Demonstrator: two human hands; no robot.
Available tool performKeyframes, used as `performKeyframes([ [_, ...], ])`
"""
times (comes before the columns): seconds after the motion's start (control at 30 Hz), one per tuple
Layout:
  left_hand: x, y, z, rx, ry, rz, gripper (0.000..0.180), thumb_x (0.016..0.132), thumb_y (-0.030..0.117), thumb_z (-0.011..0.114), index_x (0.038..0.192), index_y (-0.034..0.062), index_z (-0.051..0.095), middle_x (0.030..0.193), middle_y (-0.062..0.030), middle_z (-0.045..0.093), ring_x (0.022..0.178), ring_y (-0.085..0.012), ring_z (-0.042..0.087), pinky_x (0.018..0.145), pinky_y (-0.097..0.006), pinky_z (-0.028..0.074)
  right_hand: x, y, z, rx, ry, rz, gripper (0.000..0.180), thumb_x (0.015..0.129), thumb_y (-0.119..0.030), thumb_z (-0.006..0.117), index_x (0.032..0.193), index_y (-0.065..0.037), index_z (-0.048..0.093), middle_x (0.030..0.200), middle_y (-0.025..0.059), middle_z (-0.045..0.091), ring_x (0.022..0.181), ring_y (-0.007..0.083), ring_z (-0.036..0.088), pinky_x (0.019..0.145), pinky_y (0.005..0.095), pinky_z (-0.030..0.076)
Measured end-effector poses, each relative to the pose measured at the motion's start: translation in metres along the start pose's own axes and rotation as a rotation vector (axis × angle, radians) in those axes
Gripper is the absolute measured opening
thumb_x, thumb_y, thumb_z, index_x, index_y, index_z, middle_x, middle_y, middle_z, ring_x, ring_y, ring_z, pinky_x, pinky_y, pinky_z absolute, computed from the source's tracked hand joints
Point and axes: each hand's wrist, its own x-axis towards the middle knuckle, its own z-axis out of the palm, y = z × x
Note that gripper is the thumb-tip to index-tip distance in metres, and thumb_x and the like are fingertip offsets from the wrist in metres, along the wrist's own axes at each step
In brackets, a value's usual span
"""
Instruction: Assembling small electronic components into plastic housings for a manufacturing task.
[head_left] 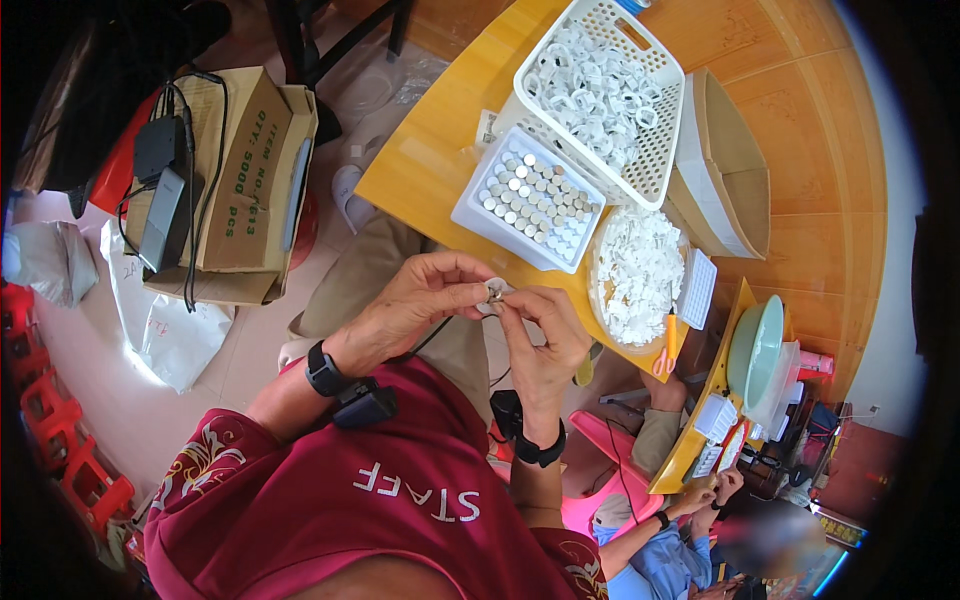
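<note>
My left hand [420, 300] and my right hand [545, 340] meet in front of my chest, fingertips pinching one small round metal-and-white part [494, 293] between them. Just beyond the hands, on the yellow table [420, 160], lies a white grid tray [527, 200] filled with several small metal discs. Behind it stands a white perforated basket [600, 90] full of white plastic rings. To the right is a round shallow tray [637, 275] heaped with white pieces.
An open cardboard box [725, 165] sits at the table's right. On the left, a cardboard box [235, 180] carries black power adapters and cables. Red stools [70, 450] line the left floor. Another person works at a second yellow table [700, 420] at lower right.
</note>
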Motion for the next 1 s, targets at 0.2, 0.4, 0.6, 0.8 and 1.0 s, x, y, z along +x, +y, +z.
performKeyframes([
  [0.2,0.001,-0.001,-0.002,0.005,0.002,0.006,0.019,0.081,0.008,0.061,0.1,0.0046,0.058,0.093,-0.0036,0.06,0.083,-0.0102,0.057,0.075,-0.024,0.048,0.001,0.0,0.0,-0.06,-0.032,-0.023,0.017,0.065,0.007,0.066,0.079,0.001,0.061,0.076,0.0107,0.058,0.066,0.0231,0.058,0.058,0.0287,0.046],
  [0.4,0.003,-0.003,-0.001,0.038,0.027,0.036,0.018,0.08,0.007,0.063,0.098,0.0032,0.06,0.093,-0.0046,0.06,0.083,-0.0102,0.057,0.073,-0.023,0.048,0.001,0.004,0.003,-0.157,-0.043,-0.145,0.019,0.066,0.008,0.064,0.084,0.001,0.059,0.077,0.0107,0.056,0.066,0.0253,0.056,0.058,0.0316,0.045],
  [0.6,0.005,-0.01,-0.001,0.078,0.039,0.052,0.018,0.08,0.008,0.063,0.097,0.0028,0.061,0.093,-0.0046,0.06,0.083,-0.0103,0.057,0.073,-0.024,0.048,0.001,0.012,-0.004,-0.099,-0.13,-0.103,0.016,0.068,0.007,0.063,0.083,0.001,0.059,0.077,0.0107,0.055,0.066,0.0243,0.056,0.057,0.0305,0.044],
  [0.8,0.005,-0.01,0.01,0.189,0.037,0.044,0.018,0.081,0.009,0.062,0.098,0.0025,0.061,0.093,-0.0044,0.06,0.083,-0.0104,0.057,0.071,-0.024,0.048,0.003,0.016,-0.015,0.203,-0.187,0.135,0.012,0.071,0.006,0.063,0.081,0.001,0.059,0.076,0.0104,0.054,0.063,0.0213,0.056,0.056,0.0281,0.044],
  [1.0,0.005,-0.015,0.015,0.13,0.065,0.022,0.018,0.081,0.009,0.062,0.097,0.0018,0.061,0.091,-0.0056,0.06,0.081,-0.0105,0.056,0.073,-0.024,0.047,0.001,0.018,-0.02,-0.093,-0.213,-0.099,0.013,0.072,0.008,0.061,0.083,0.002,0.058,0.08,0.0098,0.053,0.067,0.0196,0.056,0.056,0.0271,0.045],
])
